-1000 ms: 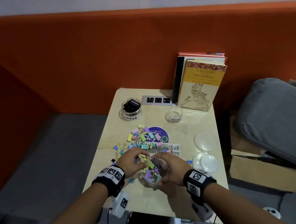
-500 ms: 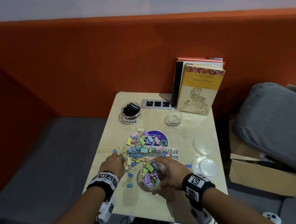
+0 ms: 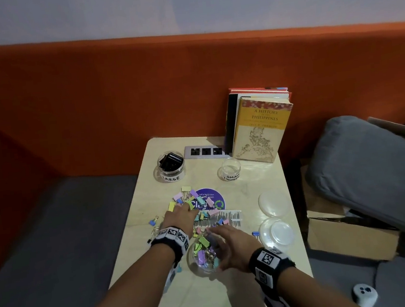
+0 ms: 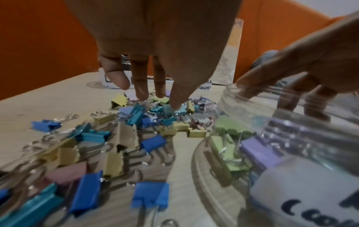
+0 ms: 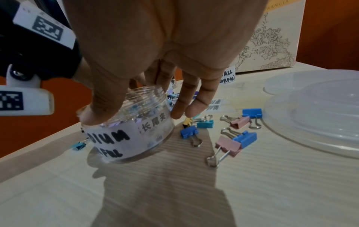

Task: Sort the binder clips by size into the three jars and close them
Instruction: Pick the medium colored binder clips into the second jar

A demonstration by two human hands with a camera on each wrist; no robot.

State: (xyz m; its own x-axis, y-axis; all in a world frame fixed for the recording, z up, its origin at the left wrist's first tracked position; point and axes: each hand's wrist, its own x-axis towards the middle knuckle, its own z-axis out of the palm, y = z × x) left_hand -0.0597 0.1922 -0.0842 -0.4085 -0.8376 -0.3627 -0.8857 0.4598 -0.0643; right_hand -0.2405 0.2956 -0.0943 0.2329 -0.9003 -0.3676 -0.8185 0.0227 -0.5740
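Note:
A loose pile of coloured binder clips (image 3: pixel 197 209) lies mid-table. My left hand (image 3: pixel 186 207) reaches into it with straight fingers (image 4: pixel 141 92) whose tips touch the clips (image 4: pixel 136 116); no clip is plainly pinched. My right hand (image 3: pixel 220 241) grips the clear jar (image 3: pixel 203 257) labelled MEDIUM (image 5: pixel 128 127) from above, thumb on one side and fingers (image 5: pixel 186 107) on the other. That jar holds several pastel clips. The LARGE jar (image 3: pixel 171 167) holds black clips at the back left. The SMALL jar (image 3: pixel 232 169) stands open at the back centre and looks empty.
Clear lids (image 3: pixel 274 203) (image 3: pixel 278 233) (image 5: pixel 320 115) lie at the table's right edge. Books (image 3: pixel 258 125) lean against the orange wall beside a power strip (image 3: pixel 205 151). A few clips (image 5: pixel 233 141) lie right of the held jar. A grey cushion (image 3: pixel 372 165) and a cardboard box (image 3: pixel 343 238) sit off the table's right.
My left hand left the jar's mouth, swung left, then moved forward into the middle of the pile. My right hand stayed on the medium jar.

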